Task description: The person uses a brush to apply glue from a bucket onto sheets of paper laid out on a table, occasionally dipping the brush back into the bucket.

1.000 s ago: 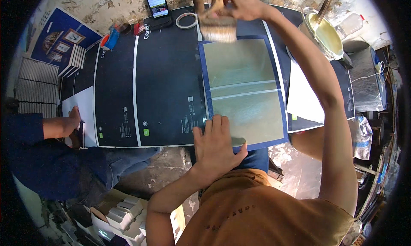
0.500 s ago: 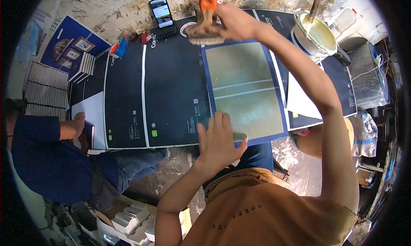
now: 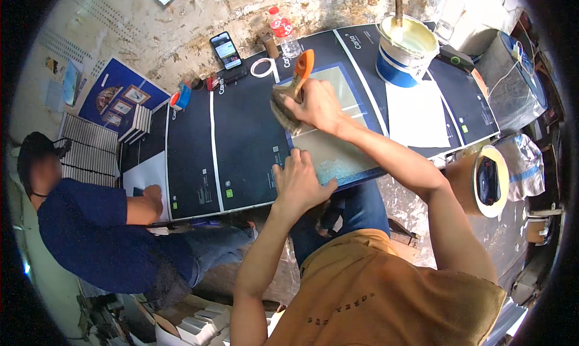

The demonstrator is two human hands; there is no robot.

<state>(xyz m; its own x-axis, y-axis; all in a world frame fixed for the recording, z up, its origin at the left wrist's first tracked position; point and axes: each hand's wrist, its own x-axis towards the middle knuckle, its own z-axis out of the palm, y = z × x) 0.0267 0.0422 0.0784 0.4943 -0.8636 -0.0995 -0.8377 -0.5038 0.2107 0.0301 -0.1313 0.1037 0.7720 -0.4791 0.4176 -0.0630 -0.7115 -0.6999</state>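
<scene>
My right hand (image 3: 321, 106) is closed round a wide brush (image 3: 288, 106) with an orange-tipped handle. Its bristles lie along the left edge of a beige, blue-bordered sheet (image 3: 329, 143) on the dark table. Thin pale bands cross the sheet, and its near part has a wet-looking sheen. At the near left corner my left hand (image 3: 300, 180) rests with fingers stretched out, holding nothing. My right forearm hides some of the sheet's right side.
A bucket (image 3: 405, 56) of pale paste and white paper (image 3: 416, 114) lie to the right. Behind are a phone (image 3: 226, 49), a tape roll (image 3: 262, 67) and a bottle (image 3: 282, 29). At left, a co-worker (image 3: 96, 225) sits by stacked books (image 3: 90, 147).
My right hand has brought the brush from beyond the sheet's far edge nearer, onto its left side. My left hand stays at the near corner. The whole view has shifted somewhat.
</scene>
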